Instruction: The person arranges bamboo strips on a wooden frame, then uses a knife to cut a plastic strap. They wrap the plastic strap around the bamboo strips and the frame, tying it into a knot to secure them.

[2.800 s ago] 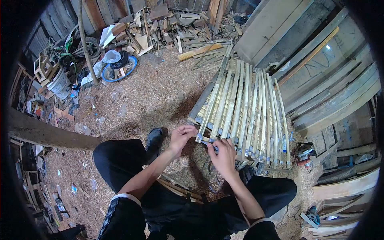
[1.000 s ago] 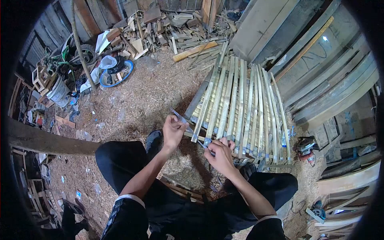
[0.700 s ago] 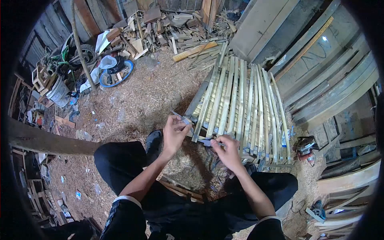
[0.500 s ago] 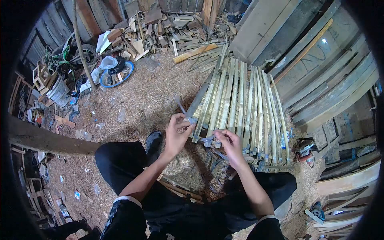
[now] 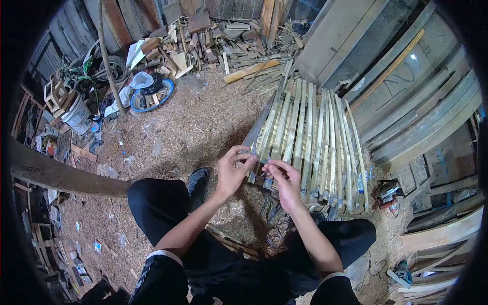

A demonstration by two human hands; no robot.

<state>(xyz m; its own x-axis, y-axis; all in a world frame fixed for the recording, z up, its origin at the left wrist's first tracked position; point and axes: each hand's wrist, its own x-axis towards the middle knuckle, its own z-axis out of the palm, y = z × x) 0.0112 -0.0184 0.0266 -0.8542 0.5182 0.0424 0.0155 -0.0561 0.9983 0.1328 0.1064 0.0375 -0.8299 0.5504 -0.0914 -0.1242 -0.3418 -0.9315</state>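
Note:
A thin grey strip (image 5: 254,148) stands up from the pinched fingers of my left hand (image 5: 233,172). Close beside it, my right hand (image 5: 285,185) has its thumb and fingertips pressed together on the strip's other part, which is mostly hidden by the fingers. Both hands are over the near left corner of a rack of long pale wooden slats (image 5: 288,145), laid side by side with small gaps. Below the right hand, several dark strips (image 5: 269,207) hang or lie by the slat ends.
Scrap wood (image 5: 213,46) is heaped against the back wall. A blue basin (image 5: 152,96) with bags stands at the back left, near a white bucket (image 5: 77,118). A thick beam (image 5: 66,175) juts in from the left. Boards (image 5: 406,119) lean at right, above a red-handled power tool (image 5: 390,203).
My hands have come closer together and slightly up. The strip in my left hand has swung from leaning left to nearly upright.

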